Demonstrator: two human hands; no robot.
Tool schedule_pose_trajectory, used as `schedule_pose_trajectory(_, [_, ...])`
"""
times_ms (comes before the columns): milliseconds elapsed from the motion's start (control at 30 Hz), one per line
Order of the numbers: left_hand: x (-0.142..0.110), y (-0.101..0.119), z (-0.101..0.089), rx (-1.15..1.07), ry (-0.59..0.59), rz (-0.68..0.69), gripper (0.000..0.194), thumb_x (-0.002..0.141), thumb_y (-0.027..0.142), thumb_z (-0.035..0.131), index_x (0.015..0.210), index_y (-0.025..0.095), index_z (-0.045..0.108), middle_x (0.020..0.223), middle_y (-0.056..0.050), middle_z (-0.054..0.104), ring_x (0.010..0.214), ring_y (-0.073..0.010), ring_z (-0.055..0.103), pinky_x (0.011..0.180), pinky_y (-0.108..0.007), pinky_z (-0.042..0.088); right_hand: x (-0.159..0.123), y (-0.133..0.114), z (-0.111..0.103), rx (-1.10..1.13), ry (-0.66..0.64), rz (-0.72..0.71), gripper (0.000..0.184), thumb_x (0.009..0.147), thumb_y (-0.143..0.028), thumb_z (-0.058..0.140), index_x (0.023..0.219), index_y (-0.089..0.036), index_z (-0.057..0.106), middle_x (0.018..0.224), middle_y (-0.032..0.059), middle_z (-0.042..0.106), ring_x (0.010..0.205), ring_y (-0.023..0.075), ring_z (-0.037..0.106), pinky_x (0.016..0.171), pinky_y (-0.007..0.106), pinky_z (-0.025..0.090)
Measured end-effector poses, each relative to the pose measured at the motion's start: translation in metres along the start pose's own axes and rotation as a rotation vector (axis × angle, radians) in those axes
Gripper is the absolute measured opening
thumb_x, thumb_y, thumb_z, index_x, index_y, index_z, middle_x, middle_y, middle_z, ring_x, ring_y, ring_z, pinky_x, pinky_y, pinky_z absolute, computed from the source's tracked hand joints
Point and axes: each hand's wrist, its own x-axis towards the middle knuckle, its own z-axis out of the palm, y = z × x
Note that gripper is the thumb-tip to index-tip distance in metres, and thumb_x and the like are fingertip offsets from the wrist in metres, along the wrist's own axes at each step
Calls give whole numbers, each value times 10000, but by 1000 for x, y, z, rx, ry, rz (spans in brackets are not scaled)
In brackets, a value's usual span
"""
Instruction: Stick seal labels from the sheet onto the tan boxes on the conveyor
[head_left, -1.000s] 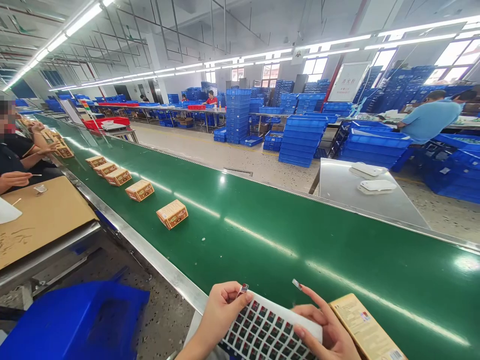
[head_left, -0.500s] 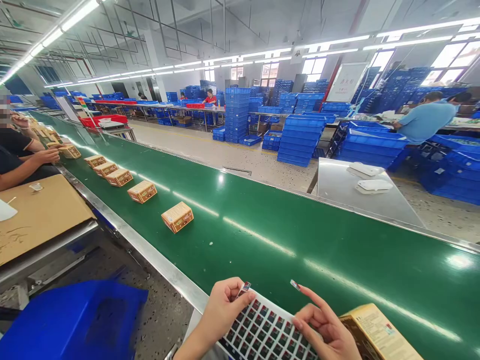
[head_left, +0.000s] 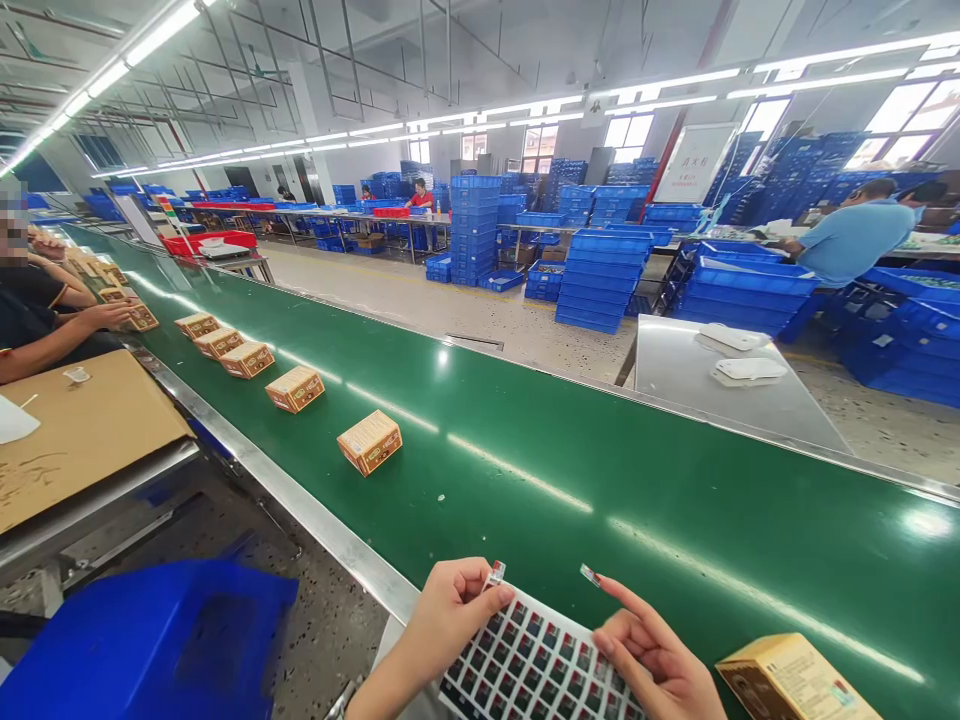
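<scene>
A sheet of small red and black stickers lies at the bottom of view. My left hand is closed on its near left corner, with one sticker pinched at the thumb. My right hand rests on the sheet with its forefinger stretched out, and a single sticker sticks to that fingertip. A tan box lies on the green belt just right of my right hand. Several orange boxes, the nearest, ride the belt in a row on the left.
A steel rail edges the belt on my side. A blue crate stands at lower left beside a cardboard-topped bench. Co-workers' arms reach the belt at far left. Stacked blue crates and a steel table lie beyond.
The orange boxes have travelled right along the belt. The tan box beside my right hand has slid right and lower in view. My hands have stayed on the sticker sheet.
</scene>
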Motion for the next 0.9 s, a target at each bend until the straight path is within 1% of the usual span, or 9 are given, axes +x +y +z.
schedule_pose_trajectory(100, [0, 0, -1, 25, 6, 5, 497, 849, 507, 620, 591, 189, 337, 585, 73, 261, 564, -87, 225, 516, -240, 171, 0, 1, -1, 8, -18, 10, 444, 792, -493, 735, 1171, -271, 669, 652, -18, 610, 614, 152, 578, 613, 256, 468])
schedule_pose_trajectory(167, [0, -1, -1, 16, 5, 0, 483, 850, 505, 619, 598, 186, 357, 586, 71, 275, 565, -88, 236, 520, -238, 182, -1, 0, -1, 17, -45, 19, 456, 807, -482, 724, 1200, -266, 643, 668, -15, 623, 632, 160, 591, 637, 267, 477])
schedule_pose_trajectory(333, [-2, -2, 0, -12, 11, -27, 440, 842, 502, 622, 629, 178, 414, 603, 61, 329, 577, -91, 275, 530, -232, 213, -4, 0, 3, 42, -137, 6, 620, 746, -471, 778, 1290, -273, 557, 838, 23, 696, 778, 205, 661, 765, 315, 506])
schedule_pose_trajectory(400, [-3, -1, -1, -2, 13, -26, 441, 843, 498, 619, 623, 180, 407, 600, 63, 318, 576, -91, 267, 527, -233, 207, -5, 1, 4, 8, -155, 16, 605, 753, -467, 772, 1288, -283, 558, 812, 10, 696, 764, 194, 661, 762, 303, 502])
schedule_pose_trajectory(533, [-3, 3, -2, 37, 8, -39, 440, 837, 479, 618, 600, 183, 395, 579, 66, 309, 561, -90, 257, 513, -238, 190, -4, 3, 2, -66, -148, 16, 523, 792, -464, 734, 1259, -277, 591, 701, -20, 660, 682, 175, 641, 717, 288, 494])
schedule_pose_trajectory(700, [0, 11, -4, 72, 11, -52, 450, 831, 467, 615, 576, 187, 371, 560, 69, 297, 542, -84, 243, 500, -241, 173, -3, 0, 3, -92, -141, 13, 497, 788, -481, 729, 1225, -269, 626, 665, -29, 643, 658, 178, 637, 721, 302, 499])
schedule_pose_trajectory(800, [2, 13, -5, 50, -5, -55, 453, 823, 472, 628, 572, 183, 386, 552, 72, 297, 533, -80, 239, 492, -236, 167, -3, -1, 4, -99, -119, 6, 501, 772, -497, 738, 1204, -260, 647, 645, -24, 647, 640, 183, 637, 707, 309, 506])
schedule_pose_trajectory(900, [2, 12, -5, -16, -30, -54, 447, 812, 483, 656, 578, 168, 441, 539, 74, 316, 518, -72, 238, 487, -225, 173, -3, -1, 4, -93, -113, 2, 500, 768, -495, 744, 1201, -260, 654, 634, -24, 650, 631, 179, 636, 702, 308, 503])
